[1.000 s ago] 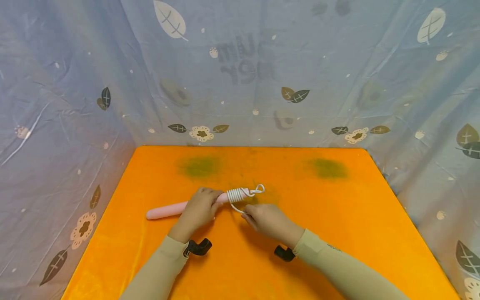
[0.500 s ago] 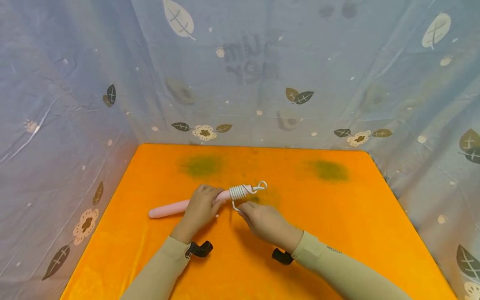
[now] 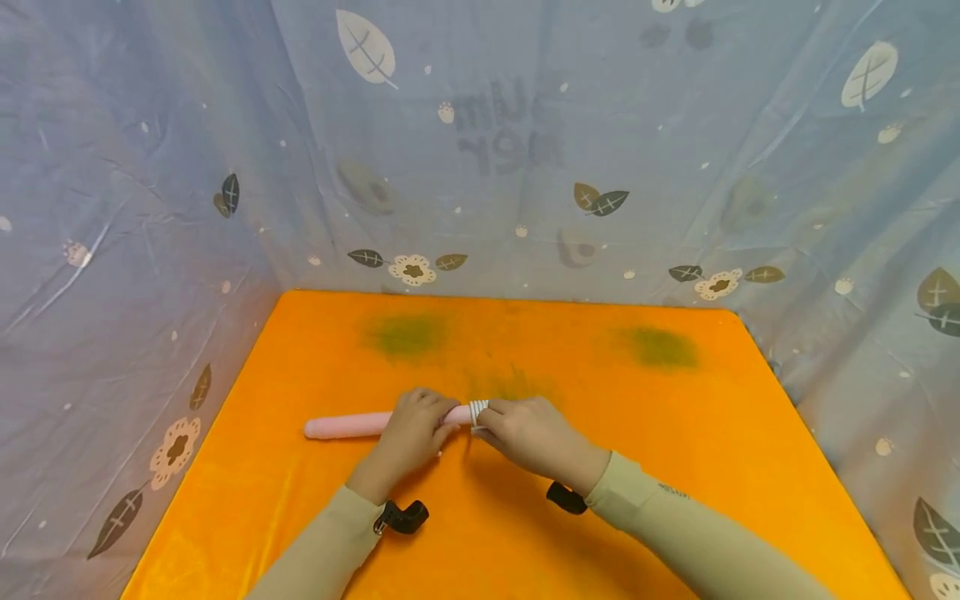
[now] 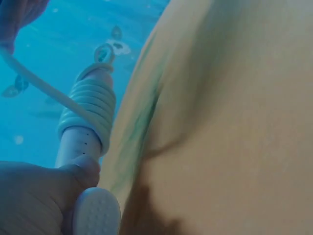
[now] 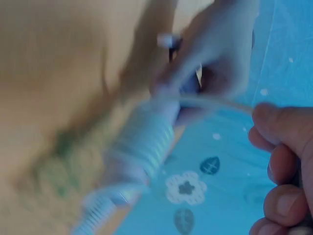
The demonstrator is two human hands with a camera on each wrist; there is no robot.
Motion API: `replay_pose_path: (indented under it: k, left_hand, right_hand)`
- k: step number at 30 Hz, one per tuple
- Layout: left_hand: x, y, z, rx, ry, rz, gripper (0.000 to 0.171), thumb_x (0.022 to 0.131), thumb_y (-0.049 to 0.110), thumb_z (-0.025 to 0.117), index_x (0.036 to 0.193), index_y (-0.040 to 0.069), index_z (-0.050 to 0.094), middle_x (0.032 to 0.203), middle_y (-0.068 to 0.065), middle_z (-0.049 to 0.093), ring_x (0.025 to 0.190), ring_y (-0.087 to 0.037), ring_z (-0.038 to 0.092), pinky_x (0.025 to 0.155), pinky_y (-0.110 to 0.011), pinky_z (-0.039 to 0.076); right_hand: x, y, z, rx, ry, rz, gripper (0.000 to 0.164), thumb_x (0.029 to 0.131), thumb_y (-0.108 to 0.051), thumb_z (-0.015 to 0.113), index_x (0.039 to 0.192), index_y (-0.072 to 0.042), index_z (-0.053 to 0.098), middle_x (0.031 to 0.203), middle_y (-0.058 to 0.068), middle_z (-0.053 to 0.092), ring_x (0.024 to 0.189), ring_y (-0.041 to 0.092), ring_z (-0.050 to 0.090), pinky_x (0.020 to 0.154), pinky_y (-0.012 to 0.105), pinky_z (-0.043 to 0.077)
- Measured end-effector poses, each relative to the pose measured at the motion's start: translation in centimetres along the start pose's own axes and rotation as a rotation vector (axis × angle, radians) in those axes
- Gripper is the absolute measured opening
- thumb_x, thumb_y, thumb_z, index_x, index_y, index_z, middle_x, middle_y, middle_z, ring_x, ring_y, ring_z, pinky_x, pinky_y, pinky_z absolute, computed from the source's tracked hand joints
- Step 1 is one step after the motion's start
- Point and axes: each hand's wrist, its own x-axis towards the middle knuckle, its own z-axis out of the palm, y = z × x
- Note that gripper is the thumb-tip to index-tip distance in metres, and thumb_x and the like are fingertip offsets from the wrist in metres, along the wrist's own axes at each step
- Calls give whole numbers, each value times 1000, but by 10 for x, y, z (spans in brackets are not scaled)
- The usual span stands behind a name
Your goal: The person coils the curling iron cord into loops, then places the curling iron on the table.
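My left hand (image 3: 414,432) grips a pink rod (image 3: 347,426) around its middle, above the orange table. White cord (image 4: 90,103) is wound in several close turns near the rod's far end, with a small loop (image 4: 103,53) beyond the tip. The cord's working length runs taut from the coil to my right hand (image 5: 288,152), which pinches it between thumb and forefinger. In the head view the right hand (image 3: 534,437) covers the loop and part of the coil. Beside the left thumb a pale rounded piece with dimples (image 4: 98,213) shows; its kind is unclear.
An orange cloth-covered table (image 3: 637,433) with dark green smudges lies beneath the hands. Grey-blue curtains (image 3: 480,150) printed with leaves and flowers hang along its back and sides. Black wrist mounts (image 3: 405,517) stick out under both forearms.
My right hand has carried the cord up and over the coil, and now hides the loop in the head view. The rod has tilted to lie more level, its wound end lower.
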Motion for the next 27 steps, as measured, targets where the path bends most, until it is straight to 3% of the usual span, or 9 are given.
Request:
replay_pose_path:
  k: [5,11,19,24,27]
  left_hand:
    - [-5,11,-1,-16,-38,54,28,91,29,69,115,14,71,106,0,67,101,-23,53,86,-41,38]
    - [-8,24,-11,-43,-85,106,29,93,26,67,119,14,69,108,0,67,104,-22,53,90,-43,39]
    - [-11,30,-21,-72,-147,190,26,93,22,67,118,16,70,106,2,66,104,-20,53,92,-43,38]
    - [-14,31,-26,-96,-158,241,27,94,26,66,119,17,70,110,5,65,109,-18,52,96,-41,35]
    - [-15,32,-28,-118,-119,268,28,94,27,65,119,17,69,113,5,65,111,-18,51,96,-41,35]
  right_hand:
    - [9,14,-16,-130,-2,-97,25,85,-33,76,76,-14,61,64,-4,46,50,7,40,48,19,34]
    - [20,33,-32,-206,39,-189,26,84,-36,75,77,-14,63,71,-4,58,64,12,54,62,25,38]
    - [23,63,-28,-110,119,-291,26,85,-40,71,79,-15,64,75,-4,55,73,16,48,72,30,38]
    - [18,81,-14,-40,178,-246,22,85,-37,71,84,-15,68,79,-3,58,77,16,52,78,32,42]
    - [15,88,-6,-12,184,-208,22,86,-36,71,89,-14,70,85,-2,62,83,18,56,82,33,43]
